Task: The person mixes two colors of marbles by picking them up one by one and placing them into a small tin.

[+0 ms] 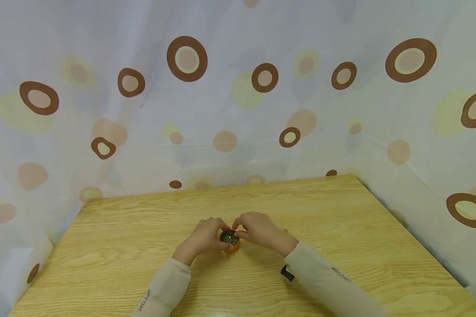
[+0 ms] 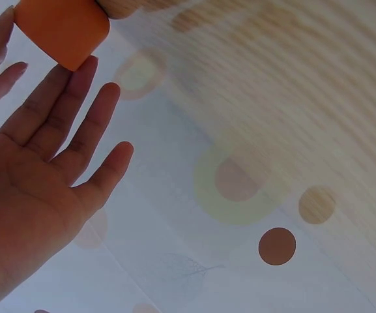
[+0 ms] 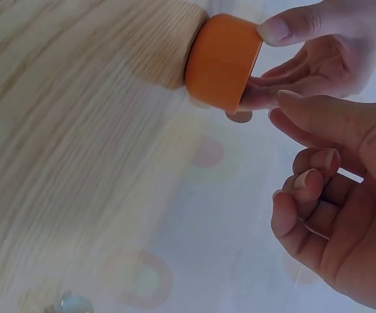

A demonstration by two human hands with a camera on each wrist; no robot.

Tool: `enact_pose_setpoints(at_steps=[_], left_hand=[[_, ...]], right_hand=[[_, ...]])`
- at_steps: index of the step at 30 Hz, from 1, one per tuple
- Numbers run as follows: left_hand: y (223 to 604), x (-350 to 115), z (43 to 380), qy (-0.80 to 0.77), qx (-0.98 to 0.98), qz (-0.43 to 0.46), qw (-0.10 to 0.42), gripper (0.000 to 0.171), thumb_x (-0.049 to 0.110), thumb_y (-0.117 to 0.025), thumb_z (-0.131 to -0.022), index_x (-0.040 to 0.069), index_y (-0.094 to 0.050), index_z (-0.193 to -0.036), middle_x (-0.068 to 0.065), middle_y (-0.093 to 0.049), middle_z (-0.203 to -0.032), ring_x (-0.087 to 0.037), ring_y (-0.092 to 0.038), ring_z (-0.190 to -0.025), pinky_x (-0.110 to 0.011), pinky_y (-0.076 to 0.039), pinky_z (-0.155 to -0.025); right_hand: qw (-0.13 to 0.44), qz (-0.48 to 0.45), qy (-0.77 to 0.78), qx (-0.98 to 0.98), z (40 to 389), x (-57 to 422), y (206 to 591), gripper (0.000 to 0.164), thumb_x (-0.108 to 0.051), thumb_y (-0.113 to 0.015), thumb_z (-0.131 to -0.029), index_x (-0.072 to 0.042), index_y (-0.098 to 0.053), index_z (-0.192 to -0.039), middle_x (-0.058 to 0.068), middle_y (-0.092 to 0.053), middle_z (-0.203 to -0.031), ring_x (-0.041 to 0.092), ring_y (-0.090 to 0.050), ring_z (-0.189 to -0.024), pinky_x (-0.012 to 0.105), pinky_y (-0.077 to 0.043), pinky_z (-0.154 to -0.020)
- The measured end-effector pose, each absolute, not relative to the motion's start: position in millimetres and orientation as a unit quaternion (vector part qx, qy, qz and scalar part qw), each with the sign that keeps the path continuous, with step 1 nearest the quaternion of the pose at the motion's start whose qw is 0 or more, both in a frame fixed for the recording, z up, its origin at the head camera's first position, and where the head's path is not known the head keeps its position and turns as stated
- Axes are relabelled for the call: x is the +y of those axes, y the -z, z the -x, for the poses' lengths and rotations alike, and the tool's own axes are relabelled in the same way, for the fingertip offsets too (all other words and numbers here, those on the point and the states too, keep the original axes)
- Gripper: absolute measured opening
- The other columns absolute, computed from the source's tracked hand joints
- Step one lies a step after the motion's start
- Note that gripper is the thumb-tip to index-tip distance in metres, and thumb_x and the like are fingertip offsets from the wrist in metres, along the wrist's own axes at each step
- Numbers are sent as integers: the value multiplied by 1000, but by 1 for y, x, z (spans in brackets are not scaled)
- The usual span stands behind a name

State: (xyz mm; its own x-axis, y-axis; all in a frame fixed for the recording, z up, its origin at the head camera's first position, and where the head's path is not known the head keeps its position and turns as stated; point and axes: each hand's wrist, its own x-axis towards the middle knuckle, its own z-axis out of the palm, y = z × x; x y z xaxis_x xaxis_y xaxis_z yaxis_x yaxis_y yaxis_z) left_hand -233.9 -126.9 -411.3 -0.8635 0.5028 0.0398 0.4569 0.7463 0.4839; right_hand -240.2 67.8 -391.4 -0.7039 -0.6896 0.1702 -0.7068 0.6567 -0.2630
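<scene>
A small round orange container (image 1: 233, 249) with a glossy dark top sits on the wooden table, between both hands. My left hand (image 1: 206, 234) holds it from the left, thumb and fingertips at the edge of its top. In the right wrist view the orange side wall (image 3: 221, 62) shows smooth and plain, its base against the table. From the other side my right hand (image 1: 258, 228) reaches over the top. Its thumb and forefinger (image 3: 331, 120) come close together near the rim, with the other fingers curled; I cannot tell whether they pinch something.
Behind my right wrist a small greenish thing (image 1: 285, 230) peeks out; a shiny bluish object (image 3: 75, 304) shows at the bottom of the right wrist view. A black piece (image 1: 287, 273) hangs at the right sleeve. A patterned curtain (image 1: 230, 110) borders the table (image 1: 143, 229).
</scene>
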Motion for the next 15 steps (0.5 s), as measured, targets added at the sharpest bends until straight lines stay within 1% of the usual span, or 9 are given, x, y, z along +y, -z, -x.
enact_pose_setpoints(at_steps=[6, 15], left_hand=[[409, -127, 232, -249, 933, -255, 50, 43, 25, -81, -78, 0, -69, -111, -9, -66, -107, -32, -58, -101, -53, -37, -96], [409, -126, 233, -244, 936, -249, 54, 43, 26, -81, -79, 1, -69, -112, -8, -66, -107, -31, -58, -102, -50, -37, -96]], right_hand=[[36, -370, -133, -919, 245, 80, 389, 16, -17, -70, -89, -9, -72, -102, 7, -71, -98, 18, -65, -77, 29, -52, -63], [47, -356, -115, -926, 250, 105, 385, 12, -14, -70, -88, -8, -72, -99, 7, -71, -95, 19, -65, -77, 30, -52, -62]])
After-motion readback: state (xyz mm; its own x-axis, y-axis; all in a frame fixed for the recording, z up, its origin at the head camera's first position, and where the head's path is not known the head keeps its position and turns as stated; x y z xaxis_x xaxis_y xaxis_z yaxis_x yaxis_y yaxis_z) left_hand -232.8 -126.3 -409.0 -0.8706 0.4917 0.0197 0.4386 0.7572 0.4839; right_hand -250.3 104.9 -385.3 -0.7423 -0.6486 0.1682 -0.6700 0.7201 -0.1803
